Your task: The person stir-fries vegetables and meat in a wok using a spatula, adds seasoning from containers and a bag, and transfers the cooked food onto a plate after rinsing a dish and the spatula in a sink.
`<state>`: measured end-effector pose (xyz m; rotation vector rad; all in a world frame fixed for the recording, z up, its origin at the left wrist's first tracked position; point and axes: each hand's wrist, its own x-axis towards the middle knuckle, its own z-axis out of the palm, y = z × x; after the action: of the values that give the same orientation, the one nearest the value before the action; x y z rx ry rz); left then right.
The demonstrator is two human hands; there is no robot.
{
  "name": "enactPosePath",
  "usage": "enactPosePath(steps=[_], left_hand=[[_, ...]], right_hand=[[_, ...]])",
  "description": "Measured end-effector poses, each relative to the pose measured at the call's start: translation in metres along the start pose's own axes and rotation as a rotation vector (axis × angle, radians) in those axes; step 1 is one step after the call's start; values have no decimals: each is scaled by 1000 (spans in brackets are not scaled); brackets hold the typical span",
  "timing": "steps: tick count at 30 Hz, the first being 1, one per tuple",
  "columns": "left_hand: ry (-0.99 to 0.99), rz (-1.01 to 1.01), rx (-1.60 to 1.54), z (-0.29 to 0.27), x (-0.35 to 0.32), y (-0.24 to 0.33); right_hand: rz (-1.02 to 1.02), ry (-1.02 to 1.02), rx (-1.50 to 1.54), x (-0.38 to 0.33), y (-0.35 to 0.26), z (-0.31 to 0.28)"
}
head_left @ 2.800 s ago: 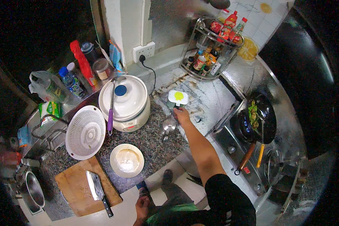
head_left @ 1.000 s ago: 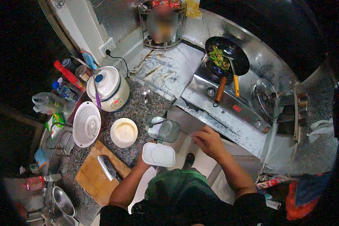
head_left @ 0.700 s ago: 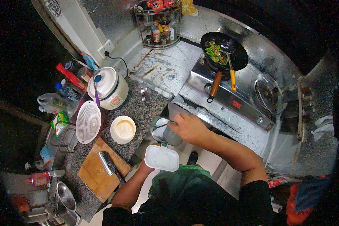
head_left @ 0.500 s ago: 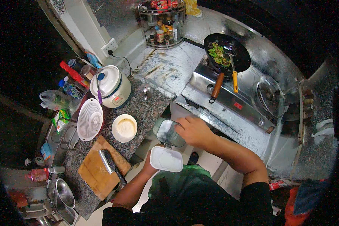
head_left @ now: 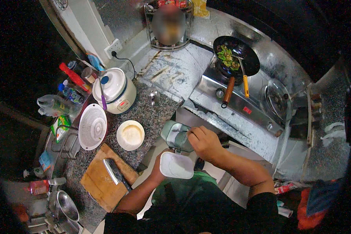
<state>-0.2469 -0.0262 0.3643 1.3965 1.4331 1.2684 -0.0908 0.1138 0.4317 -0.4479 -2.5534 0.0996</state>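
Left hand (head_left: 162, 168) was under a white rectangular container (head_left: 176, 165), mostly hidden behind it, gripping it from below at chest height, clear of the table (head_left: 144, 113); right hand (head_left: 205, 142) was curled at the rim of a clear greenish lidded box (head_left: 177, 136), fingers closed on something thin at its edge, what exactly could not be told; the box sat just above and touching the white container, both held in the gap between the table and the stove (head_left: 238, 109); whether the left hand also carried the box could not be told.

On the granite table: a white bowl (head_left: 130, 135) with pale contents, near the table edge; a white round colander (head_left: 92, 126) leaning just left of it; a white rice cooker (head_left: 114, 90) behind, with a purple-handled utensil (head_left: 102, 97) across it; a wooden cutting board (head_left: 105, 180) at the front corner with a cleaver (head_left: 114, 174) lying on it; bottles and bags crowded along the far left.

On the stove: a black wok (head_left: 238, 57) with green vegetables, wooden handle pointing toward the person, an orange-handled spatula (head_left: 243, 80) resting in it; a glass lid (head_left: 279, 99) lay over the right burner; a corner rack behind was blurred.
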Motion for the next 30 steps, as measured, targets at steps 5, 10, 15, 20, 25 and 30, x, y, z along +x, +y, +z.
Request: enactPosePath(steps=[5,10,15,20,25,30], left_hand=[[6,-30,-83,-13,2,-6],[27,-61,-140,-22,0,-26],[-25,-15,-121,-34,5,-15],[-61,4,-140,-44,9,-13],[-100,10,-166,-48,18,-20],[-159,38,-118,-41,31,-53]], right_hand=[[24,-17,-11,7,-8,9],[53,6,17,13,-16,13],[77,0,11,19,-22,22],[80,63,53,23,-23,31],[91,96,19,28,-20,35],[88,117,21,23,1,27]])
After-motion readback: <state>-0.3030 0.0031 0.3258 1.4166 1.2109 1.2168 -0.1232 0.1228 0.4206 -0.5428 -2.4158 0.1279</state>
